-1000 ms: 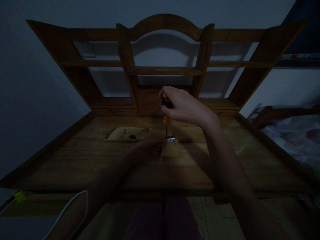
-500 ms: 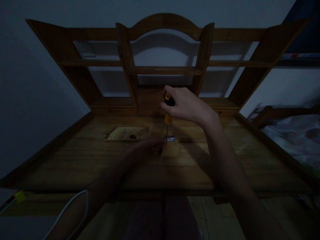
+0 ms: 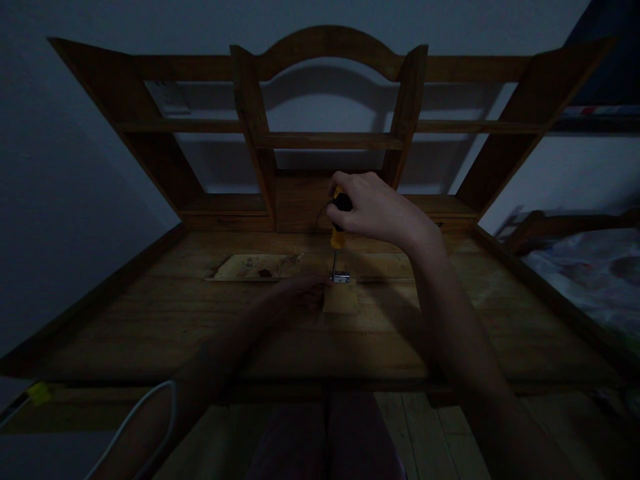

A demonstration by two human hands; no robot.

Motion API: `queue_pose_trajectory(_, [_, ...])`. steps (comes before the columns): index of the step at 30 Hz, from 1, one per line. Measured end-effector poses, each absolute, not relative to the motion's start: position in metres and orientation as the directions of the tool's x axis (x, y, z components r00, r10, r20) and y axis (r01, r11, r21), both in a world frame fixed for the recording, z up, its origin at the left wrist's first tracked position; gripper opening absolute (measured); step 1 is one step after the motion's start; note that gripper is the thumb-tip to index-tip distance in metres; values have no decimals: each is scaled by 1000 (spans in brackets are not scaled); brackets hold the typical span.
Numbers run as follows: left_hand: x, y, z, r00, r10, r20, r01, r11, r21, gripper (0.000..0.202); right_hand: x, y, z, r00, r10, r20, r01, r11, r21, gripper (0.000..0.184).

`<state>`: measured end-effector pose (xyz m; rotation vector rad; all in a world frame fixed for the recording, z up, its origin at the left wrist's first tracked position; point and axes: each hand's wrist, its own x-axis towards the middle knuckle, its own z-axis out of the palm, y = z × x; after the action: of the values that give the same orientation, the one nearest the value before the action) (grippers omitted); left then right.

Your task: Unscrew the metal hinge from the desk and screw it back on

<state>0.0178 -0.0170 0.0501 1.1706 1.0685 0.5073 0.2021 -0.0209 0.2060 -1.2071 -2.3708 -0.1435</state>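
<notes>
My right hand (image 3: 373, 203) is wrapped round the yellow and black handle of a screwdriver (image 3: 339, 238). The screwdriver stands nearly upright, its thin shaft pointing down onto the left part of a small shiny metal hinge (image 3: 341, 277). This hinge lies at the far edge of a small flat piece of light wood (image 3: 341, 297) on the desktop. From the left, my left hand (image 3: 304, 288) reaches in low, fingers curled and fingertips at the hinge's left end. Shadow hides much of that grip. Any screw under the tip is too small to make out.
A worn, pale board (image 3: 257, 266) lies left of the hinge on the wooden desktop (image 3: 165, 313). Behind rises a wooden shelf unit (image 3: 330, 140) against the wall. A yellow object (image 3: 39, 393) is at the lower left. Plastic-wrapped things (image 3: 590, 267) lie at the right.
My right hand has shifted very slightly right, and the screwdriver handle appears a little turned. My left hand, the hinge and the wood piece stay almost where they were.
</notes>
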Motion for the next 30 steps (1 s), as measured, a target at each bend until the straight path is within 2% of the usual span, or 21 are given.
queue_pose_trajectory(5, [17,-18,49,462,757,-462,185,427,885,35,204,-16,202,-453,752,478,831,550,-77,31])
queue_pose_trajectory(9, [20,-13,48,468,730,-498,190,468,863,38,204,-17,202,-432,766,476,841,533,-95,39])
queue_pose_trajectory(16, [20,-14,48,481,728,-489,151,481,864,35,200,-23,206,-496,733,465,785,608,-121,35])
queue_pose_trajectory(23, [17,-12,42,489,732,-475,114,486,866,31,201,-20,206,-471,755,456,804,580,-130,35])
queue_pose_trajectory(28, [18,-2,30,527,663,-532,133,553,822,33,201,-18,205,-451,764,462,820,558,-123,35])
queue_pose_trajectory(30, [18,-1,29,525,677,-516,134,533,836,31,201,-18,205,-452,764,460,820,559,-124,35])
